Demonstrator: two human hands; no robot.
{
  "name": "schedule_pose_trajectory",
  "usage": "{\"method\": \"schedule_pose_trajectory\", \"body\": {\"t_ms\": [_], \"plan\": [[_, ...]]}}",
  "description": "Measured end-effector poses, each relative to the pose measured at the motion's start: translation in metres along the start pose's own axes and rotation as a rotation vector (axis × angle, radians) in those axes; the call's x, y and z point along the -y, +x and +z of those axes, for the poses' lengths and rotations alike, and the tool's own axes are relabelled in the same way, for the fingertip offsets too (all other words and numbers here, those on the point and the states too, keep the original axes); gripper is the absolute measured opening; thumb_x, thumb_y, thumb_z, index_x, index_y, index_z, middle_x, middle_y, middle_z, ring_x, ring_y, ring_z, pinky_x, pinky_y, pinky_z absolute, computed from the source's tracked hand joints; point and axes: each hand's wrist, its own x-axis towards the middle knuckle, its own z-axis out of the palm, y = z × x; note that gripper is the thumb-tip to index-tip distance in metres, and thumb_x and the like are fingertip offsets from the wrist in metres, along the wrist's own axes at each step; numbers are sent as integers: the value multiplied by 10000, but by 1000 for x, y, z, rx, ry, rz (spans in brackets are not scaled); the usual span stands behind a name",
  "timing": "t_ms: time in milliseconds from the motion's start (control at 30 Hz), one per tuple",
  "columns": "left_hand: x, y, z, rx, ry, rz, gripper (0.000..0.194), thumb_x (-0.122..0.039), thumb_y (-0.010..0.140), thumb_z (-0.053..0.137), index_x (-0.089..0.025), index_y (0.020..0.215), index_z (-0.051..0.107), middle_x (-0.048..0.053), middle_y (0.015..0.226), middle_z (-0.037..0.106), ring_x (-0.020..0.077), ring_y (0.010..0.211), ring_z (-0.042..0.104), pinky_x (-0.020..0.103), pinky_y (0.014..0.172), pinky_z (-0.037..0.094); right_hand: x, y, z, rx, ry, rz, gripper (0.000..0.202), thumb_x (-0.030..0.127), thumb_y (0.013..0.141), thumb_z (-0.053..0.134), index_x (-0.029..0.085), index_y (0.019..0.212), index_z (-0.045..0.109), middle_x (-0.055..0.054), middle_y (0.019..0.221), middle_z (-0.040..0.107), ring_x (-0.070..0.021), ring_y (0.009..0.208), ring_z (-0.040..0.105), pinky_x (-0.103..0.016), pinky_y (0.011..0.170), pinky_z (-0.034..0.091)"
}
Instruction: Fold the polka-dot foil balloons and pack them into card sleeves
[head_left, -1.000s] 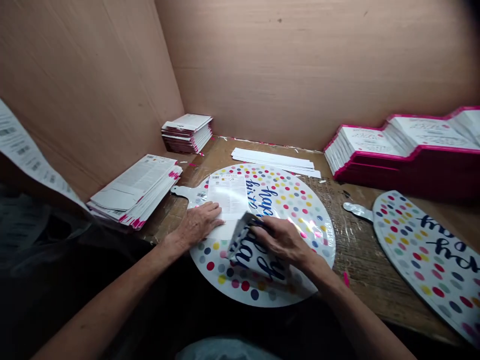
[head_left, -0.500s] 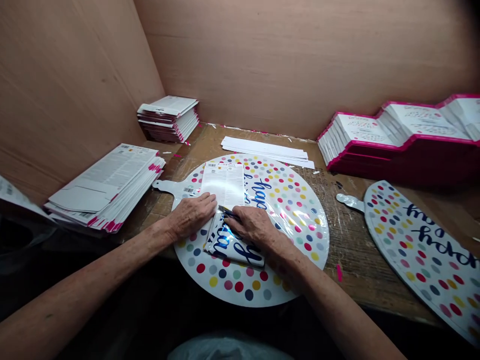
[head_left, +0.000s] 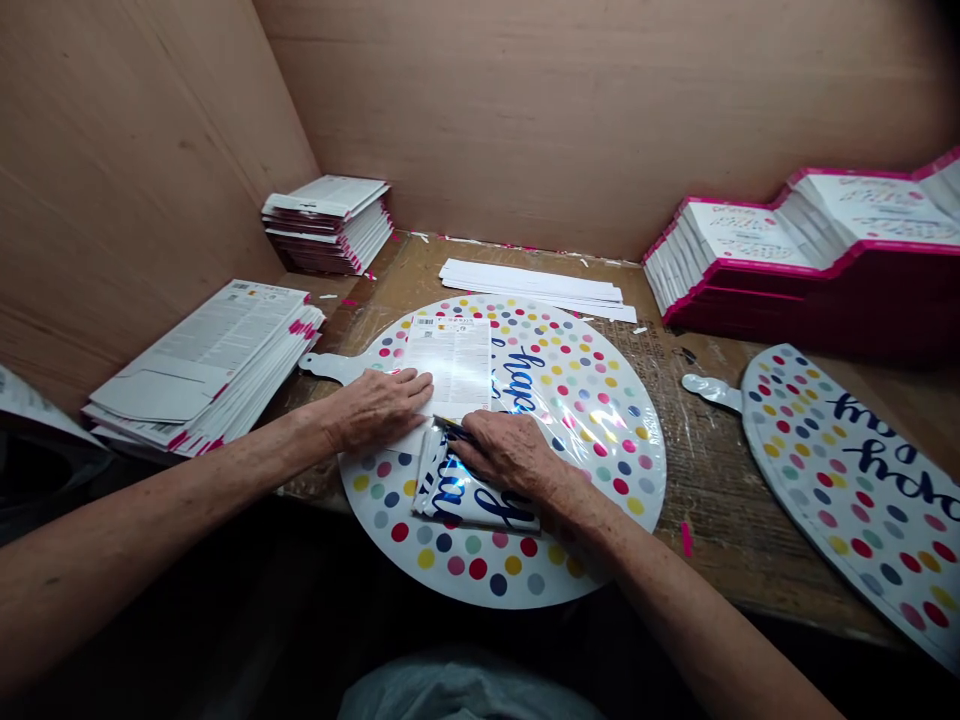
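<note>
A round white foil balloon [head_left: 615, 440] with coloured dots and blue lettering lies flat in front of me. On it rests a printed white card [head_left: 457, 365]. My left hand [head_left: 386, 405] is spread flat at the card's left edge, pressing down. Over the card's lower part lies a folded foil balloon [head_left: 476, 500] with blue letters. My right hand [head_left: 506, 445] is closed just above this folded balloon, its fingers round a thin dark tool [head_left: 444, 425]. The tool's tip points left, towards my left hand. Most of the tool is hidden under the fingers, so its exact kind is unclear.
Stacks of printed cards stand at left [head_left: 202, 360] and back left [head_left: 330, 225]. White paper strips [head_left: 536, 285] lie behind the balloon. A magenta box of white packets [head_left: 795, 270] stands at back right. Another dotted balloon [head_left: 847, 500] overhangs the table's right front.
The view has shifted slightly. My right hand and the dark tool remain at the folded balloon's upper edge, the tool's angle a little changed. My left hand stays on the card.
</note>
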Motion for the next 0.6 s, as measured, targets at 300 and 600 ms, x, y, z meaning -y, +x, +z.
{"method": "schedule_pose_trajectory", "body": {"t_ms": [300,600], "plan": [[-15,1,2,44,231,152,289,17,882,365,-76,969,623,142,916,642,215,818,586,279,529,383,-1,0,3,-15,7,20,353,465,1009,365,198,1011,595,-82,956,695,-200,865,650,-269,639,350],[-21,9,-11,141,280,133,299,39,848,367,-94,863,634,115,799,647,198,657,594,284,498,383,-2,0,2,-20,61,41,350,471,1001,392,196,994,607,-78,945,690,-205,870,642,-271,676,386]]}}
